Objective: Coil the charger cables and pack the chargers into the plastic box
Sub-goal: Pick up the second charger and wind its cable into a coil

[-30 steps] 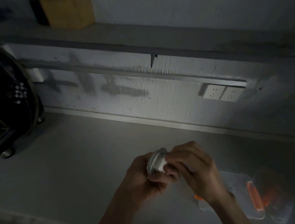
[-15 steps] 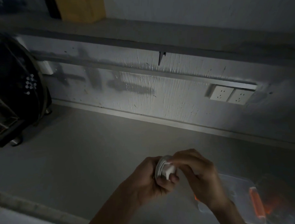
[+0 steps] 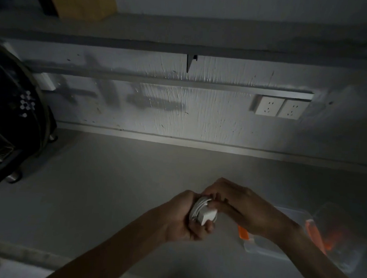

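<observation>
Charger [image 3: 208,214]: white, cable [image 3: 197,208] wound round it; held above the desk [image 3: 113,188], left of the plastic box [image 3: 264,250].
Left hand [image 3: 185,223]: we see its fingers curled round charger and coil.
Right hand [image 3: 244,211]: pinches the cable at the coil's top.
Desk: grey, dimly lit.
Wall: two white sockets [image 3: 279,108].

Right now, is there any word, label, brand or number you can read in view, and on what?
No readable text anywhere.
On the dark appliance: a white dot pattern, no letters.
On the white charger: no marking visible.
On the wall sockets: plain faces.
On the yellow box: too dim to show print.
</observation>
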A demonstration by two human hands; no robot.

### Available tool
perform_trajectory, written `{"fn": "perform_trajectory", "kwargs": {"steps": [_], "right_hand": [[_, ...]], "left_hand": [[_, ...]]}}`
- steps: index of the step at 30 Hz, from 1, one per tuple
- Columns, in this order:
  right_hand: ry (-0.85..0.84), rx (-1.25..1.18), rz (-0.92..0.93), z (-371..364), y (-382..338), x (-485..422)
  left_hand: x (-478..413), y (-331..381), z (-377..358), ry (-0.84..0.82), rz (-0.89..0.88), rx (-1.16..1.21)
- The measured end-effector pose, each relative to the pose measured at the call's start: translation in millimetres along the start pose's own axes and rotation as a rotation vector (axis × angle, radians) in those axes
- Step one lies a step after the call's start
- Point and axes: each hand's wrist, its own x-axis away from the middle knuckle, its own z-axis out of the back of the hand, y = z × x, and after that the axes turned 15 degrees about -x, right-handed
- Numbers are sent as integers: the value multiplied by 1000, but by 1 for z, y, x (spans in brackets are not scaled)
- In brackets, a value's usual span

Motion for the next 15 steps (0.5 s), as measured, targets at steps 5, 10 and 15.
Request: {"fn": "perform_trajectory", "kwargs": {"steps": [5,10,15], "right_hand": [[1,48,-80,0,-3,10],[136,256,1,-12,-10,12],[256,-50,-165,-16,1,10]], "left_hand": [[-7,-7,-1,94,-41,-9],[-12,-10,-6,267,-196,-93],[-16,-13,-5,392,-293,-262]]}}
